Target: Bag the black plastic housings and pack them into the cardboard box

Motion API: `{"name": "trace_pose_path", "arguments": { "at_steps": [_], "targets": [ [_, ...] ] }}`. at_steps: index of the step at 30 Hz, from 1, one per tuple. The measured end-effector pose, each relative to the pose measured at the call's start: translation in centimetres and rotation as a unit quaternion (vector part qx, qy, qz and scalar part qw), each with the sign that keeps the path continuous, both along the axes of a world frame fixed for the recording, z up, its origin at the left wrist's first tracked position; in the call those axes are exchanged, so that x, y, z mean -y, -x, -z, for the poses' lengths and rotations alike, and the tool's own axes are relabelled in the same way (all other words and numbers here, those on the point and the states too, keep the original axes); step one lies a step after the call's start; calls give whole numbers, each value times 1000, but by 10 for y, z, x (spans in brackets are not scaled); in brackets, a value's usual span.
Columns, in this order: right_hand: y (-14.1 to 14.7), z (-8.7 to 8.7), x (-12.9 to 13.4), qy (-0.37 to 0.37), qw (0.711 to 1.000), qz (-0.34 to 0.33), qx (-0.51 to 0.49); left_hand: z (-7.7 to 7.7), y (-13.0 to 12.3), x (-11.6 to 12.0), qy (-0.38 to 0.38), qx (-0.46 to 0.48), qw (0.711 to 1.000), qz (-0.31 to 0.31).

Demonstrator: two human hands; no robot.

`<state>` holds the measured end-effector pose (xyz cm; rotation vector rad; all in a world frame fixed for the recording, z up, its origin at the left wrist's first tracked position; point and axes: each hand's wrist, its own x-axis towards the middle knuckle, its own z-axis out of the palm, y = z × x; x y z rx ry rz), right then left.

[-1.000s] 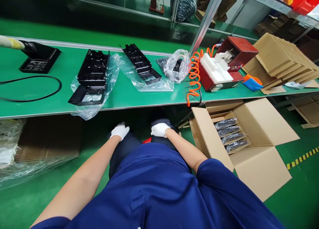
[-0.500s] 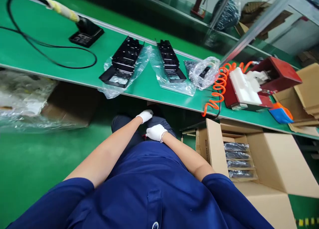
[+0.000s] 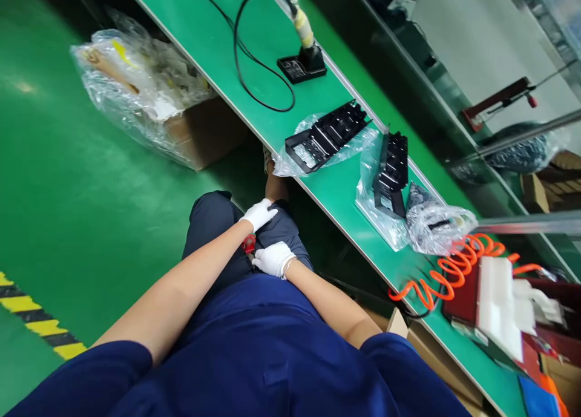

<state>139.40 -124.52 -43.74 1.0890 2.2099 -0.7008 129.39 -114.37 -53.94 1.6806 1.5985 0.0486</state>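
Note:
My left hand (image 3: 258, 215), in a white glove, rests on my thigh with its fingers together; whether anything is under them is hidden. Beside it, my right hand (image 3: 273, 259), also gloved, lies in my lap with curled fingers. A small red object (image 3: 249, 243) shows between my legs, close to both hands, and I cannot make out whether either one touches it. On the green bench (image 3: 333, 206) beyond lie two black metal trays, one on the left (image 3: 329, 135) and one on the right (image 3: 391, 174), each over clear plastic.
A holder with a cable (image 3: 302, 64) stands farther back. To the right are a wrapped bundle (image 3: 438, 227), an orange coiled hose (image 3: 454, 272) and a red box with white foam (image 3: 499, 299). A plastic-covered carton (image 3: 206, 129) sits left below the bench edge.
The view has turned, so the bench now runs steeply down to the right. My legs have swung left, away from the bench. The red object shows more clearly; both hands remain in my lap.

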Motion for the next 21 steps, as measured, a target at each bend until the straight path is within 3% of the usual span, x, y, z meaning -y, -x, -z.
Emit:
{"name": "trace_pose_path", "arguments": {
  "at_steps": [3,6,12,21],
  "targets": [
    [10,6,-7,14,998,-52,-16,-3,9,37,-9,6,1000,25],
    [18,10,-14,23,995,-90,-37,-9,12,54,-25,8,999,47],
    [26,13,-29,37,990,-125,-53,-7,17,39,-86,-6,995,46],
    [19,17,-39,52,990,-113,-64,5,7,34,-74,-55,995,44]
  ]
}}
